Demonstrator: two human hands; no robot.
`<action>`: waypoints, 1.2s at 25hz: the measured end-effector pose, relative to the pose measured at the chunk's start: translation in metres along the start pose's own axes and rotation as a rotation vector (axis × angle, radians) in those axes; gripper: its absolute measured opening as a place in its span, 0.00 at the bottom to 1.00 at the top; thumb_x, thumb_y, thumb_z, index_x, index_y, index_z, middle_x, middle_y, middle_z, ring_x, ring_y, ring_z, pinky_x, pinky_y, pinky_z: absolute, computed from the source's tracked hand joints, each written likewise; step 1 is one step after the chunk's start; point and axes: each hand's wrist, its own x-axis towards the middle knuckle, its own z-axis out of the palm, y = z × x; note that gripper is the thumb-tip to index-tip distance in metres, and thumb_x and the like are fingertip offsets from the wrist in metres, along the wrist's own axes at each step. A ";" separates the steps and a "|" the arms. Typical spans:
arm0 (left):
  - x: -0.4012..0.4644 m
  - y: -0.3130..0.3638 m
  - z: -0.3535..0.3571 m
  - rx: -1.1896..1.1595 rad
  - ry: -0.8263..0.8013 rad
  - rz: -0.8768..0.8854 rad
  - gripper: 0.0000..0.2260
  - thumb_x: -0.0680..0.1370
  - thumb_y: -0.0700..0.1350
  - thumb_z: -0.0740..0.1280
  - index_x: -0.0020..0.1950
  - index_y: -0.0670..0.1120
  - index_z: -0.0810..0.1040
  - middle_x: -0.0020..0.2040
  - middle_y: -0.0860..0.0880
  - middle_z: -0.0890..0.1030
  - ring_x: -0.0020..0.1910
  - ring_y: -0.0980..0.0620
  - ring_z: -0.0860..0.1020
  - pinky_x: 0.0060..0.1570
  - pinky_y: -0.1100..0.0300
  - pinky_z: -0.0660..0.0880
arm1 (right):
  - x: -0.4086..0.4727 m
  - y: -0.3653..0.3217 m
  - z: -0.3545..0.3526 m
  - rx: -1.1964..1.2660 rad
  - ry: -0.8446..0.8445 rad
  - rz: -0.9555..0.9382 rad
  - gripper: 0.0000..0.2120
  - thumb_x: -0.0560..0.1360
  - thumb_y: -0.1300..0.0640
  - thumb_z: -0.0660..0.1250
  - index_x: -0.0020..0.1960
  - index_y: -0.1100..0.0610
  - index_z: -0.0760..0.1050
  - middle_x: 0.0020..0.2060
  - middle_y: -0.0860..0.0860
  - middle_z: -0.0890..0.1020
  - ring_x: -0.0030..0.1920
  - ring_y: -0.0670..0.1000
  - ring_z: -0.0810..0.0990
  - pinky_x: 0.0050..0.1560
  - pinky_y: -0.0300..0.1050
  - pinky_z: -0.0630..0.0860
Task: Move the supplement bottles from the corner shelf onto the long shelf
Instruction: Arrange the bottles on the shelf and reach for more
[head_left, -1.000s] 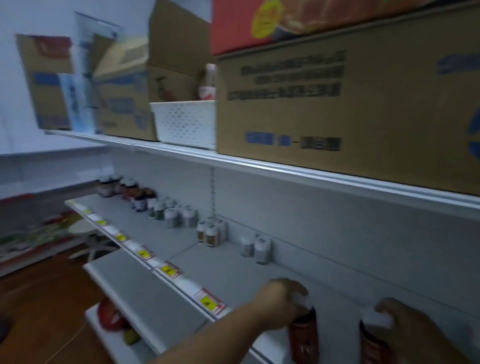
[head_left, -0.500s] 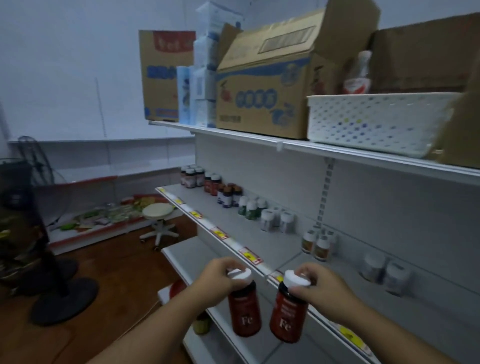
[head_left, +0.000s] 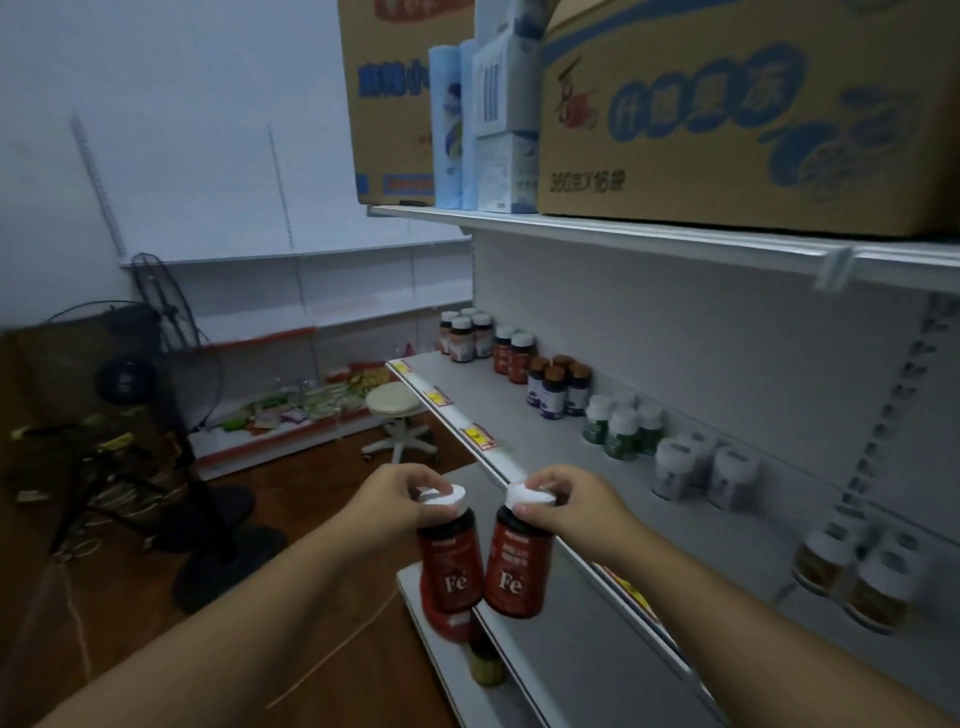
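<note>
I hold two red supplement bottles with white caps and "Fe" labels in the air in front of the shelving. My left hand (head_left: 397, 499) grips the cap of the left bottle (head_left: 451, 564). My right hand (head_left: 574, 506) grips the cap of the right bottle (head_left: 517, 566). The two bottles hang side by side, almost touching, just left of the long shelf's front edge. The long white shelf (head_left: 498, 410) runs from the right foreground to the far middle. Rows of other supplement bottles (head_left: 556, 387) stand along its back wall.
Cardboard boxes (head_left: 743, 114) and packages sit on the upper shelf. Lower shelves (head_left: 524, 670) jut out below, with a small jar on one. A round stool (head_left: 395, 408) and standing fans (head_left: 150, 384) are on the wooden floor to the left.
My view has swung left along the long shelf. Both hands lifted the red bottles off the shelf surface and brought them together in the air, away from the right end.
</note>
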 end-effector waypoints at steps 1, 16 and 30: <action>0.016 -0.003 -0.013 0.030 0.014 -0.008 0.10 0.70 0.46 0.73 0.50 0.47 0.80 0.51 0.48 0.81 0.48 0.55 0.78 0.42 0.63 0.76 | 0.024 -0.005 0.009 0.004 -0.034 -0.016 0.09 0.65 0.51 0.75 0.42 0.48 0.76 0.48 0.53 0.82 0.47 0.52 0.81 0.47 0.48 0.80; 0.308 -0.114 -0.149 -0.106 -0.072 0.018 0.07 0.67 0.40 0.76 0.43 0.45 0.80 0.50 0.49 0.83 0.48 0.53 0.80 0.44 0.61 0.77 | 0.313 -0.042 0.120 -0.141 0.032 0.022 0.15 0.66 0.50 0.74 0.51 0.47 0.76 0.50 0.47 0.81 0.49 0.47 0.79 0.52 0.46 0.78; 0.556 -0.086 -0.084 0.212 -0.276 0.373 0.08 0.71 0.49 0.71 0.40 0.52 0.72 0.44 0.53 0.75 0.44 0.53 0.74 0.39 0.63 0.68 | 0.475 0.033 0.072 -0.286 0.534 0.104 0.16 0.74 0.53 0.67 0.61 0.55 0.72 0.61 0.54 0.75 0.60 0.53 0.75 0.58 0.44 0.72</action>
